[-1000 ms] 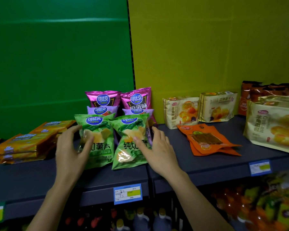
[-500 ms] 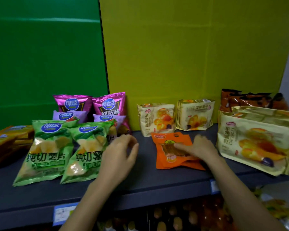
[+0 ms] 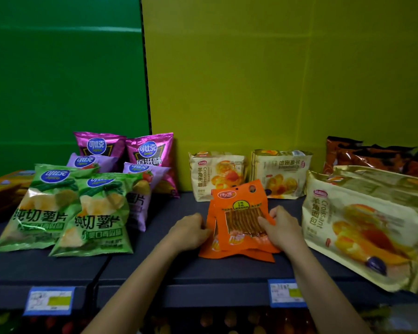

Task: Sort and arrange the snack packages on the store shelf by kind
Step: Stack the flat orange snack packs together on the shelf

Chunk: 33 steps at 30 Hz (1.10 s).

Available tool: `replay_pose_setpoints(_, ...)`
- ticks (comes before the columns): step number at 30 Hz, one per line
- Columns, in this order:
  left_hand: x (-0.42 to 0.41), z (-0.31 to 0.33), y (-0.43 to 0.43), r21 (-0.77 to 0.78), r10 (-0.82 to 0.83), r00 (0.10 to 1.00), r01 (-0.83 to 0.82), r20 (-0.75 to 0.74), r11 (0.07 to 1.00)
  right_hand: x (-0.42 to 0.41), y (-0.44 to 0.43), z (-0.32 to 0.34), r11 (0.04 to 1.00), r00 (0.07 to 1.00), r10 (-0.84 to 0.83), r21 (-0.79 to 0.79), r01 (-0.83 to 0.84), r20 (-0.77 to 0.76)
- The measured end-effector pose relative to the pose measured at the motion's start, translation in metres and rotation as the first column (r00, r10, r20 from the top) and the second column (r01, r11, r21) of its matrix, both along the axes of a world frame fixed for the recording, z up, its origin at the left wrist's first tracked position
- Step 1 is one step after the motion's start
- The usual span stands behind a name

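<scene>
My left hand (image 3: 191,231) and right hand (image 3: 281,229), fingers (image 3: 266,225) clamped on the orange packets (image 3: 239,210) in front of the croissant bags (image 3: 217,174); I'd square the edges first.

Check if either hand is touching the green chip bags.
No, the left hand and right hand both hold the orange packets, well apart from the green chip bags on the left.
</scene>
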<state>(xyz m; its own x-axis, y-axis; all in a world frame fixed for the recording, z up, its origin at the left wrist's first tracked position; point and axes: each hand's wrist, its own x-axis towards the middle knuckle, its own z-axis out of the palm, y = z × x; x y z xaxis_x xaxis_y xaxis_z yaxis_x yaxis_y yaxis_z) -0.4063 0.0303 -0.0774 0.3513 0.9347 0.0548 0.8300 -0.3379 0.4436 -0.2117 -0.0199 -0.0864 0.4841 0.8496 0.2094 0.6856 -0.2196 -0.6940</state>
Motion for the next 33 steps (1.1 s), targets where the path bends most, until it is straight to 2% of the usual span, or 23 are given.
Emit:
replay_pose_setpoints(5, 0.003, 0.001, -0.002, -0.067, 0.009, 0.957, 0.011, 0.29, 0.998, 0.001, -0.002, -0.004, 0.989, 1.0, 0.028, 0.144, -0.029, 0.01)
replay_pose_setpoints(8, 0.004, 0.0, -0.015, -0.07, 0.024, 0.842, 0.016, 0.539, 0.997, -0.006, -0.012, 0.002, 0.959, 0.997, 0.022, 0.279, -0.043, 0.076)
replay_pose_setpoints(10, 0.001, 0.001, -0.028, 0.003, -0.004, 0.754, 0.003, 0.657, 1.0, -0.01, -0.018, 0.009, 0.928, 0.995, 0.005, 0.371, -0.043, 0.104)
replay_pose_setpoints(12, -0.009, 0.007, -0.037, 0.125, -0.06, 0.722, -0.038, 0.689, 0.991, -0.014, -0.024, 0.016, 0.889, 0.993, -0.003, 0.456, -0.052, 0.118)
replay_pose_setpoints(14, -0.028, 0.019, -0.045, 0.249, -0.097, 0.731, -0.102, 0.675, 0.963, -0.017, -0.03, 0.027, 0.847, 0.996, 0.016, 0.529, -0.063, 0.093)
replay_pose_setpoints(16, -0.052, 0.031, -0.055, 0.316, -0.109, 0.715, -0.162, 0.691, 0.935, -0.022, -0.035, 0.039, 0.813, 0.997, 0.066, 0.577, -0.082, 0.048)
replay_pose_setpoints(18, -0.079, 0.044, -0.069, 0.281, -0.062, 0.68, -0.217, 0.73, 0.935, -0.031, -0.04, 0.049, 0.79, 0.992, 0.128, 0.602, -0.115, 0.021)
replay_pose_setpoints(20, -0.11, 0.053, -0.078, 0.233, -0.01, 0.606, -0.29, 0.795, 0.928, -0.044, -0.041, 0.057, 0.77, 0.982, 0.188, 0.619, -0.157, 0.015)
replay_pose_setpoints(25, -0.202, 0.058, -0.096, 0.212, 0.084, 0.483, -0.526, 0.872, 0.823, -0.096, -0.035, 0.072, 0.73, 0.953, 0.301, 0.636, -0.25, 0.03)
replay_pose_setpoints(28, -0.257, 0.056, -0.113, 0.128, 0.178, 0.395, -0.635, 0.901, 0.762, -0.139, -0.03, 0.077, 0.706, 0.925, 0.379, 0.636, -0.312, 0.033)
replay_pose_setpoints(33, -0.351, 0.052, -0.14, 0.032, 0.312, 0.341, -0.719, 0.887, 0.695, -0.224, -0.024, 0.078, 0.662, 0.88, 0.474, 0.646, -0.38, 0.032)
